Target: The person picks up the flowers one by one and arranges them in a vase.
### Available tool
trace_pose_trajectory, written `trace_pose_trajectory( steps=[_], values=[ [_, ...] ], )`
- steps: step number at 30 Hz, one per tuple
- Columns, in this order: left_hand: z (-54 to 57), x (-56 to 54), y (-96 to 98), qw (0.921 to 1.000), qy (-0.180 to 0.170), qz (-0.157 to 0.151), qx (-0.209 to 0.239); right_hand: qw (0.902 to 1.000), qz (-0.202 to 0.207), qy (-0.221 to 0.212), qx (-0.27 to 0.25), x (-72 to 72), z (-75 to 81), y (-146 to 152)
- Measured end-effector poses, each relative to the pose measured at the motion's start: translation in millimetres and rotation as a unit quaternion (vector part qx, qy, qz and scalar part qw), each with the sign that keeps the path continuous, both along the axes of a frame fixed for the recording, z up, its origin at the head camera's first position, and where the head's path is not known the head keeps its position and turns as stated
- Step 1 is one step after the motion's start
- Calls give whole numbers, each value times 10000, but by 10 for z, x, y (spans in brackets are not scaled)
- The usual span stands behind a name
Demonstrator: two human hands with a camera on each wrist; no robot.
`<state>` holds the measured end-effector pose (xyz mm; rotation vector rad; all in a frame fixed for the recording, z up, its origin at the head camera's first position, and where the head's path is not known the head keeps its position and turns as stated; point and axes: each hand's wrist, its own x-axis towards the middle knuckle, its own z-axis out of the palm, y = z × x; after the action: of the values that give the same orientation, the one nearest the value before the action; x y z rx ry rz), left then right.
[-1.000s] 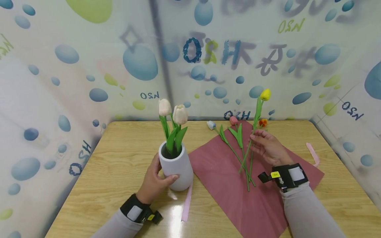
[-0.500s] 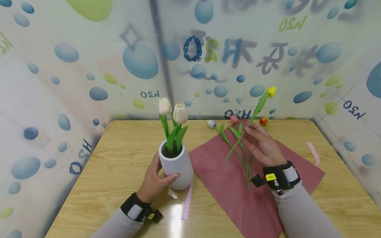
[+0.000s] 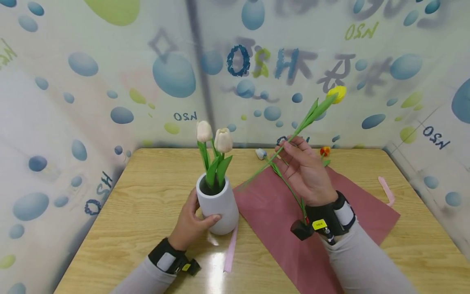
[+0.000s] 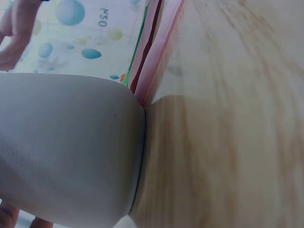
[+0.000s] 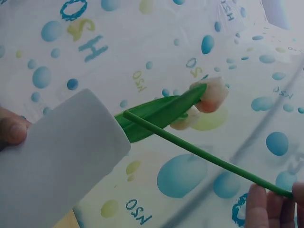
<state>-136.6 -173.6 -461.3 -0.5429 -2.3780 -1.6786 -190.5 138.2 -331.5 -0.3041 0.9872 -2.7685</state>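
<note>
A white vase (image 3: 222, 210) stands on the wooden table with two white tulips (image 3: 223, 141) in it. My left hand (image 3: 192, 222) grips the vase around its lower side, thumb across the front. My right hand (image 3: 304, 171) pinches a yellow tulip (image 3: 336, 94) by its green stem, between thumb and fingers. The flower head points up and right, and the bare stem end slants down left toward the vase. In the right wrist view the stem (image 5: 204, 156) crosses in front of the vase's leaves (image 5: 156, 114), with the right fingers (image 5: 259, 209) at its lower right.
A dark pink paper sheet (image 3: 271, 228) lies right of the vase. On it or at its far edge are a pale blue tulip (image 3: 261, 154) and an orange flower (image 3: 324, 151). Pink ribbons (image 3: 230, 253) lie by the vase and at the far right. A patterned curtain stands behind.
My right hand has moved left and up with the yellow tulip, which now tilts more, its stem end nearer the vase. The pink tulip is now hidden behind the hand. The left hand stays still.
</note>
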Motion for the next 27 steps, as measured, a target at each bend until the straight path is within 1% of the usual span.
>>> trace_pose_trajectory(
  steps=[6, 9, 13, 18, 22, 27],
  values=[
    [-4, 8, 0, 10000, -51, -28, 27, 9989, -167, 236, 361, 34, 116, -186],
    [-8, 4, 1, 9999, -100, -69, 84, 9986, -150, 345, 364, 34, 134, -247],
    [-14, -4, 1, 9998, -150, -87, 132, 9967, -251, 563, 535, 27, 130, -309],
    [-20, -6, -4, 9997, -168, -74, 140, 9912, -385, 838, 947, 34, 108, -390],
    [-9, -6, -1, 9998, -166, -70, 132, 9862, -415, 941, 1299, 63, 94, -468],
    [5, -2, 0, 9999, -134, -18, 32, 9756, -397, 1198, 1796, 105, 94, -560]
  ],
)
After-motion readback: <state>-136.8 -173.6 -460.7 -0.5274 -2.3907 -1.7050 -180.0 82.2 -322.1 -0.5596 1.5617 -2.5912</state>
